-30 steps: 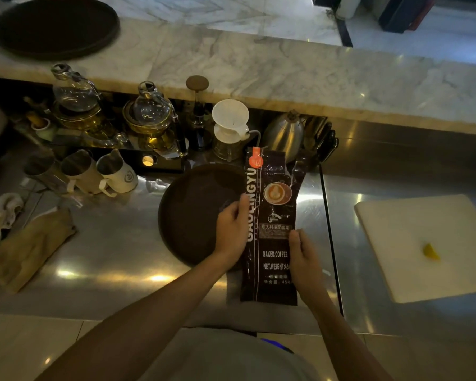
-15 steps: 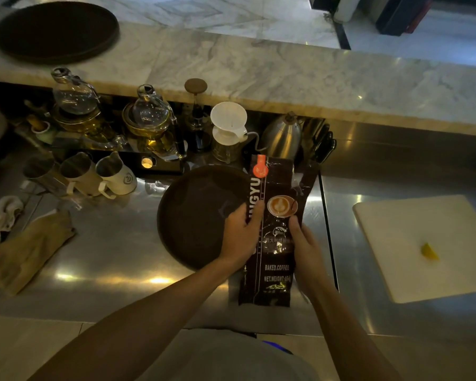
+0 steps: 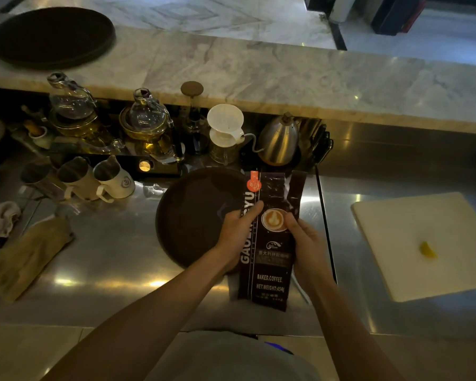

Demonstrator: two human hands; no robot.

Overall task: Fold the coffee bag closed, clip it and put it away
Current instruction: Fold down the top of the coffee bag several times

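Between my hands, at six o'clock on the steel counter (image 3: 116,259), the coffee bag (image 3: 268,251) stands upright; left hand (image 3: 238,235) and right hand (image 3: 307,247) clamp its sides mid-height. I judge it glossy, slippery, crinkly up top, weighty below, so I'd pinch the slack top at twelve o'clock.

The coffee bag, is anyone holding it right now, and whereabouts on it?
Yes. Both hands grip the coffee bag at mid-height: left hand on its left edge, right hand on its right edge.

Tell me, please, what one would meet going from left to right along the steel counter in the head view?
Brown cloth → three pitchers → round dark tray → left hand → coffee bag → right hand → white cutting board with a small yellow piece on it.
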